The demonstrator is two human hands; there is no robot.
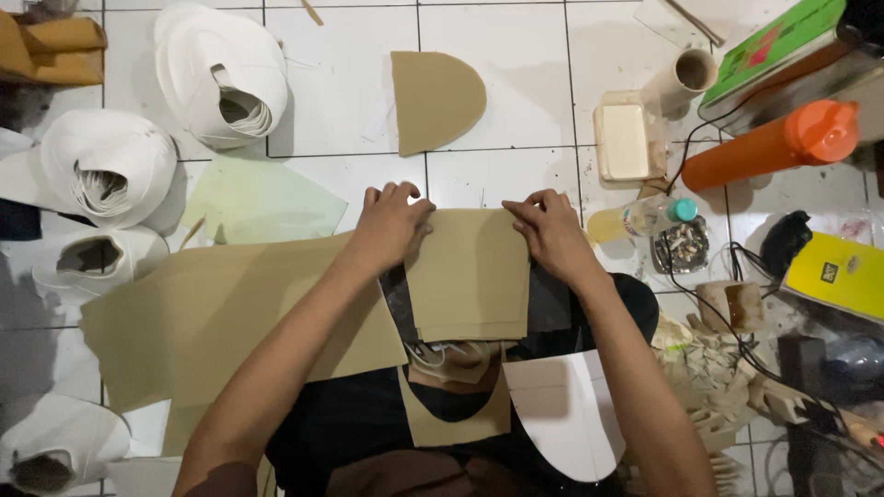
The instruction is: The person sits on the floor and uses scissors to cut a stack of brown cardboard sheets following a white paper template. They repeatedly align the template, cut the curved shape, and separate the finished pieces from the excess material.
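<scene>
The white tiled floor (341, 101) carries a tan arch-shaped cutout (435, 99), a pale green sheet (258, 202), a large tan sheet (203, 322), white cap stacks (221, 74), an orange bottle (773, 145), a cream tray (626, 140) and a yellow book (843, 274).

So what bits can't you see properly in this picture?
Head view, the only one:
- The tan rectangular sheet: its top corners lie under the left hand and right hand.
- The wide tan sheet: its right part is covered by the left forearm.
- The white curved cut-out piece: its lower right part is hidden by the right forearm.
- The small grey tray beside the orange bottle: contents too small to tell.
</scene>
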